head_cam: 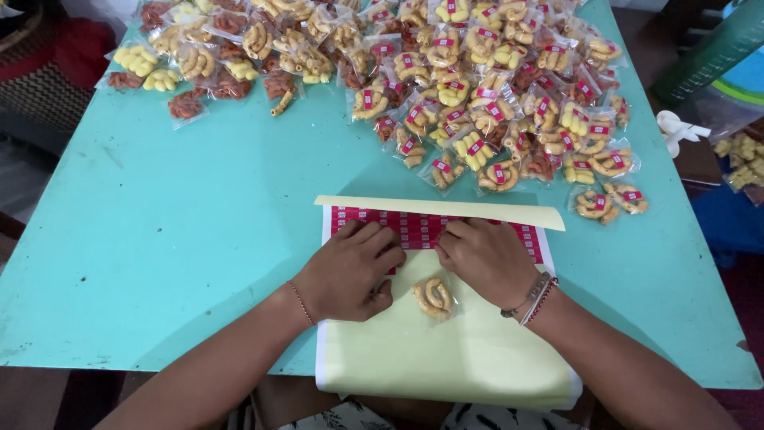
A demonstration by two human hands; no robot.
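Resting on a red sticker sheet (422,225), left hand (350,271) and right hand (487,259) — fingers curled (grip hidden), snack packet (434,297) between.

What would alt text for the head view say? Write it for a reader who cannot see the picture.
Two bare hands, left hand and right hand, press on a sticker sheet with rows of red labels, lying on a turquoise table. A small clear packet of curled yellow snacks lies between the hands. Many similar packets, most red-labelled, are heaped at the table's far side.
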